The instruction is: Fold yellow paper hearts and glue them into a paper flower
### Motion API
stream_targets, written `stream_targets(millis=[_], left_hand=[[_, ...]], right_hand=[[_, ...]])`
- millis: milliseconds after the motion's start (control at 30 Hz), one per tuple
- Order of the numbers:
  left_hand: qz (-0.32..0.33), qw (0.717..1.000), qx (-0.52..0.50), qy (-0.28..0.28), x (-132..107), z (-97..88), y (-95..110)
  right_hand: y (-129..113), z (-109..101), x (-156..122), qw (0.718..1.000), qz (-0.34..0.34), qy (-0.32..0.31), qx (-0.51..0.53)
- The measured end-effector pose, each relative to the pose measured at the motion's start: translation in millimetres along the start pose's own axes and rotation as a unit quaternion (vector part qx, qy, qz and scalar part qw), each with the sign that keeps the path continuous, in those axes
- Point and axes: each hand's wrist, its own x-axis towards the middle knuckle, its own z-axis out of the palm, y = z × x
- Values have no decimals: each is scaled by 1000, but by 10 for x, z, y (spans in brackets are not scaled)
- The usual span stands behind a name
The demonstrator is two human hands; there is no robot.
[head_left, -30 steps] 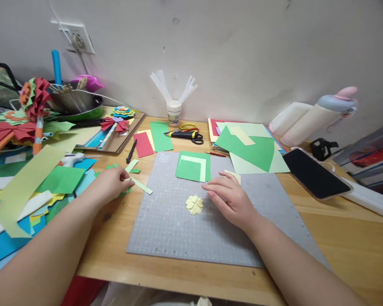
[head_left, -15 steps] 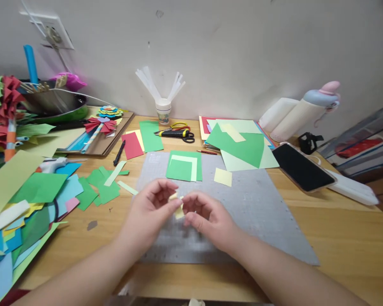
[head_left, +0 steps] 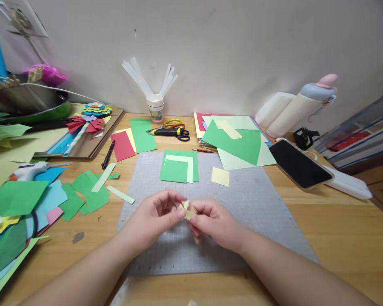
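A small pale yellow paper piece [head_left: 187,210], apparently folded, is pinched between both hands above the grey cutting mat [head_left: 242,229]. My left hand [head_left: 161,212] grips its left side with thumb and fingers. On the other side my right hand [head_left: 210,219] is closed on it, thumb on top; part of the paper is hidden by the fingers. Just beyond the hands lie stacked green and pale green paper squares [head_left: 177,172]. A flat pale yellow square [head_left: 220,177] rests on the mat to their right.
Green scraps [head_left: 94,193] and a glue gun [head_left: 32,171] lie left. Scissors [head_left: 183,135], a utility knife [head_left: 167,131] and a paper cup [head_left: 155,111] of white strips stand or lie at the back. Paper sheets [head_left: 242,146], a phone [head_left: 300,163] and a bottle [head_left: 295,108] are on the right.
The right hand has come closer to the left and now pinches the yellow paper's right side, where its fingers were looser before. The camera view has turned slightly right.
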Motion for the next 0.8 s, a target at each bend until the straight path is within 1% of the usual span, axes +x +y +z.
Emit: stream_targets(millis=[33,67,167,267,367,467,633,800], left_hand=[[-5,1000,7,-14,-11,17,9],[-8,1000,13,-17,-19,33,20],[-13,999,27,14,-35,58,52],[-25,999,37,20,-48,60,62],[-34,998,43,7,-65,66,51],[-21,999,40,-9,-73,81,31],[-6,998,60,-5,-76,87,3],[7,999,49,-1,-78,74,-16]], right_hand=[[5,4,-5,1000,6,1,-9],[8,7,-8,1000,3,9,-19],[11,5,-10,998,-22,43,-44],[11,-9,-10,995,-27,59,-72],[5,-14,-22,994,-27,48,-96],[-8,-1,-35,992,-21,40,-115],[-8,16,-35,980,-23,47,-193],[8,-2,-40,979,-29,45,-195]])
